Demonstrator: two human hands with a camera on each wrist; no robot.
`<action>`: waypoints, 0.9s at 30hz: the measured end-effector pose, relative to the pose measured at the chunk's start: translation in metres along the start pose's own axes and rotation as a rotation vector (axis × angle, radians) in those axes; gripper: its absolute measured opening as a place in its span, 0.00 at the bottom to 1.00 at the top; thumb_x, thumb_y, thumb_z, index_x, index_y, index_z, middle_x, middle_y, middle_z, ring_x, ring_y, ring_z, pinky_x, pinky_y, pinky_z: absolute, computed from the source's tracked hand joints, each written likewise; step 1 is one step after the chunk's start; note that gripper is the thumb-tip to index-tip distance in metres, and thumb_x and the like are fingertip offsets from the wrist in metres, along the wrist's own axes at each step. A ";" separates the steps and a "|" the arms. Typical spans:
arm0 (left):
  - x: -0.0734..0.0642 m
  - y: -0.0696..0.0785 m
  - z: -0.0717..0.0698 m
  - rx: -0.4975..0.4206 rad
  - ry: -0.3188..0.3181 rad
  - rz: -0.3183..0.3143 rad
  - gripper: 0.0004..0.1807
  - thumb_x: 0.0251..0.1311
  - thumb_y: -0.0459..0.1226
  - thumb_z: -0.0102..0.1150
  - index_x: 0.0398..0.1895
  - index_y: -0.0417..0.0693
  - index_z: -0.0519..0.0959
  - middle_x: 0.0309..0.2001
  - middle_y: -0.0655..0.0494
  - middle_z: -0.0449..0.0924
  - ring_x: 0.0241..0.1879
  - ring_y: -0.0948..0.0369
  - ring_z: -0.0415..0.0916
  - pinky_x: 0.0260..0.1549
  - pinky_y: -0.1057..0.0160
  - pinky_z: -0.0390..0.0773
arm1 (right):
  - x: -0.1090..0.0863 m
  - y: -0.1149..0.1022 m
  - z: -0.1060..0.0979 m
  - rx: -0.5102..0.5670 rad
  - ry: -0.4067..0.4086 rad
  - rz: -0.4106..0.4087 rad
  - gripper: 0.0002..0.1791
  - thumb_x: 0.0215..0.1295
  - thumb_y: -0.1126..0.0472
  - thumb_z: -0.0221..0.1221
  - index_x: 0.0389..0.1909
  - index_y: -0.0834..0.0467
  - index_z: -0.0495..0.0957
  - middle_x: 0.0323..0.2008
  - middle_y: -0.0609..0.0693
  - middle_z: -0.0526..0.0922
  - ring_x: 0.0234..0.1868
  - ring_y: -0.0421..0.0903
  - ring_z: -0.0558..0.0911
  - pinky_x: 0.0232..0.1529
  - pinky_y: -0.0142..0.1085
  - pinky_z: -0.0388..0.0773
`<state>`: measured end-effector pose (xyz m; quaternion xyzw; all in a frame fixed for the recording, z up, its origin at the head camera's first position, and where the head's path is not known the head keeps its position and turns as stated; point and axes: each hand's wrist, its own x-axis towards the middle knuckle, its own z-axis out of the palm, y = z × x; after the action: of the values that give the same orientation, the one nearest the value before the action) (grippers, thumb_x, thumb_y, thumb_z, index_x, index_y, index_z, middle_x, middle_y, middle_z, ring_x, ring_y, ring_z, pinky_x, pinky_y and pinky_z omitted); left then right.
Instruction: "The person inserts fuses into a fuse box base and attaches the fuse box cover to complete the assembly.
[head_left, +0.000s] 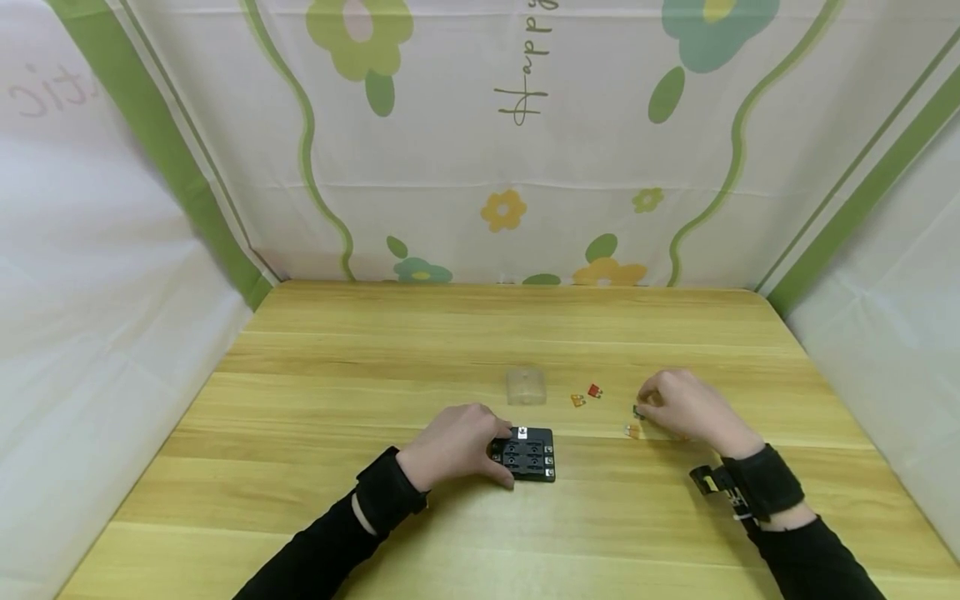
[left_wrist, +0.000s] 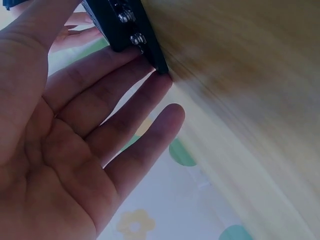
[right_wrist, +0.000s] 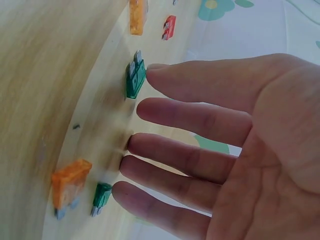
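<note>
A black fuse block [head_left: 534,467] lies on the table, its rows of slots facing up. My left hand [head_left: 457,446] grips its left end, thumb at the near edge and fingers at the far edge; in the left wrist view fingertips touch the block's side, beside metal screws. Over to the right, my right hand [head_left: 690,408] is low over the table. The right wrist view shows its fingers extended, the thumb tip right at a green blade fuse [right_wrist: 135,80]. Contact there is hard to tell. Another green fuse [right_wrist: 102,195] lies by the little finger, near an orange fuse [right_wrist: 71,182].
A clear plastic cover [head_left: 527,387] sits behind the fuse block. Right of it lie an orange fuse [head_left: 577,400] and a red fuse [head_left: 595,390]; another orange fuse [head_left: 632,431] is near the right hand. Printed fabric walls [head_left: 450,150] enclose the wooden table [head_left: 337,350].
</note>
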<state>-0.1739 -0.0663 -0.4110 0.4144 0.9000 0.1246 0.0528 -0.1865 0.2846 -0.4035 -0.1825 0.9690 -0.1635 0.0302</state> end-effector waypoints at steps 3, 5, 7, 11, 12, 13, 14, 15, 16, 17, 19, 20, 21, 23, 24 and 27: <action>-0.001 -0.001 -0.001 0.015 -0.007 0.004 0.29 0.39 0.60 0.75 0.42 0.53 0.88 0.44 0.64 0.84 0.31 0.70 0.73 0.28 0.70 0.72 | 0.000 0.000 0.000 0.001 0.002 -0.003 0.08 0.61 0.62 0.67 0.39 0.62 0.87 0.42 0.59 0.84 0.30 0.41 0.76 0.38 0.49 0.77; -0.001 -0.001 -0.002 0.018 -0.015 0.003 0.31 0.40 0.60 0.76 0.46 0.53 0.87 0.47 0.64 0.83 0.37 0.69 0.76 0.34 0.68 0.75 | 0.000 0.000 0.000 0.003 0.003 -0.003 0.08 0.61 0.62 0.67 0.38 0.61 0.87 0.41 0.58 0.84 0.30 0.41 0.77 0.37 0.48 0.77; -0.002 -0.002 -0.002 0.014 -0.021 0.000 0.32 0.40 0.59 0.76 0.48 0.52 0.87 0.49 0.63 0.83 0.41 0.67 0.78 0.38 0.66 0.77 | 0.000 0.000 0.000 0.005 0.003 -0.004 0.07 0.60 0.62 0.67 0.37 0.61 0.87 0.41 0.58 0.84 0.31 0.41 0.77 0.36 0.47 0.77; -0.002 -0.002 -0.003 -0.001 -0.024 0.000 0.32 0.42 0.58 0.76 0.50 0.51 0.86 0.50 0.62 0.83 0.45 0.65 0.79 0.41 0.64 0.77 | -0.001 0.000 0.000 0.001 0.009 -0.005 0.06 0.60 0.62 0.68 0.36 0.60 0.87 0.41 0.57 0.84 0.31 0.41 0.77 0.33 0.44 0.77; -0.002 -0.002 -0.003 -0.003 -0.023 0.001 0.33 0.42 0.58 0.76 0.50 0.51 0.86 0.50 0.61 0.83 0.45 0.65 0.79 0.41 0.64 0.77 | -0.001 0.000 0.001 0.001 0.010 -0.005 0.06 0.59 0.62 0.68 0.36 0.60 0.87 0.40 0.57 0.84 0.30 0.41 0.77 0.33 0.44 0.76; -0.002 -0.002 -0.003 -0.004 -0.024 0.000 0.33 0.42 0.58 0.76 0.50 0.51 0.86 0.51 0.61 0.83 0.45 0.65 0.79 0.41 0.64 0.77 | -0.001 0.000 0.001 0.000 0.011 -0.006 0.06 0.59 0.62 0.68 0.36 0.59 0.87 0.41 0.57 0.84 0.30 0.40 0.76 0.32 0.43 0.76; -0.002 -0.002 -0.002 -0.006 -0.024 0.000 0.33 0.42 0.58 0.76 0.50 0.51 0.86 0.51 0.61 0.83 0.45 0.65 0.79 0.41 0.65 0.77 | -0.001 -0.001 0.001 0.001 0.011 -0.004 0.06 0.59 0.62 0.68 0.36 0.59 0.87 0.41 0.57 0.84 0.29 0.40 0.75 0.31 0.42 0.75; -0.002 -0.002 -0.002 -0.007 -0.024 -0.001 0.33 0.42 0.58 0.76 0.50 0.51 0.86 0.51 0.61 0.82 0.45 0.65 0.79 0.41 0.65 0.77 | -0.001 -0.001 0.001 0.003 0.010 -0.003 0.06 0.59 0.62 0.68 0.36 0.59 0.87 0.41 0.57 0.84 0.27 0.40 0.74 0.30 0.41 0.74; -0.002 -0.002 -0.002 -0.008 -0.024 -0.001 0.32 0.42 0.58 0.76 0.50 0.51 0.86 0.51 0.61 0.82 0.45 0.66 0.79 0.42 0.65 0.77 | -0.001 -0.001 0.001 0.005 0.009 -0.003 0.06 0.59 0.62 0.68 0.36 0.59 0.87 0.41 0.57 0.84 0.27 0.40 0.73 0.29 0.40 0.73; -0.002 -0.002 -0.001 -0.009 -0.025 -0.002 0.32 0.42 0.58 0.75 0.50 0.51 0.86 0.51 0.61 0.82 0.45 0.66 0.79 0.41 0.65 0.77 | -0.001 -0.001 0.002 0.006 0.009 -0.003 0.06 0.59 0.62 0.68 0.35 0.59 0.87 0.41 0.57 0.84 0.26 0.39 0.72 0.29 0.39 0.72; -0.002 -0.002 -0.001 -0.010 -0.025 -0.003 0.32 0.42 0.58 0.75 0.50 0.52 0.86 0.52 0.61 0.82 0.45 0.66 0.79 0.42 0.65 0.77 | -0.001 -0.001 0.002 0.006 0.010 0.000 0.06 0.58 0.62 0.68 0.35 0.59 0.87 0.41 0.57 0.84 0.25 0.40 0.71 0.27 0.38 0.69; -0.002 -0.002 -0.001 -0.012 -0.025 -0.002 0.32 0.42 0.58 0.75 0.50 0.51 0.86 0.52 0.61 0.82 0.46 0.65 0.79 0.42 0.65 0.77 | -0.001 -0.002 0.002 0.007 0.010 0.001 0.06 0.58 0.62 0.68 0.35 0.59 0.87 0.41 0.57 0.84 0.24 0.40 0.70 0.27 0.38 0.69; -0.002 -0.002 -0.001 -0.012 -0.025 -0.002 0.32 0.42 0.58 0.75 0.50 0.51 0.86 0.52 0.61 0.82 0.46 0.65 0.79 0.43 0.65 0.77 | -0.001 -0.002 0.002 0.006 0.011 0.002 0.06 0.58 0.62 0.68 0.35 0.59 0.87 0.41 0.57 0.84 0.24 0.40 0.70 0.27 0.38 0.68; -0.002 -0.002 -0.001 -0.008 -0.025 -0.002 0.32 0.42 0.58 0.75 0.50 0.51 0.86 0.52 0.60 0.82 0.46 0.64 0.79 0.43 0.65 0.77 | 0.000 -0.002 0.003 0.007 0.012 0.005 0.06 0.58 0.62 0.68 0.36 0.59 0.87 0.41 0.57 0.84 0.23 0.40 0.69 0.26 0.38 0.67; -0.002 -0.002 0.000 -0.006 -0.024 -0.002 0.32 0.42 0.58 0.75 0.50 0.51 0.86 0.52 0.60 0.82 0.47 0.64 0.79 0.43 0.64 0.77 | 0.000 -0.002 0.003 0.006 0.014 0.005 0.07 0.58 0.62 0.68 0.36 0.59 0.87 0.41 0.57 0.84 0.23 0.40 0.69 0.26 0.38 0.67; -0.002 -0.002 -0.001 -0.001 -0.025 -0.003 0.32 0.42 0.58 0.75 0.49 0.51 0.86 0.52 0.59 0.82 0.47 0.63 0.80 0.43 0.64 0.77 | -0.001 -0.002 0.003 0.005 0.016 0.007 0.07 0.57 0.62 0.69 0.36 0.59 0.87 0.41 0.57 0.84 0.23 0.40 0.69 0.26 0.38 0.67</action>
<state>-0.1739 -0.0688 -0.4107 0.4144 0.8998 0.1199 0.0644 -0.1849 0.2824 -0.4061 -0.1776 0.9695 -0.1671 0.0236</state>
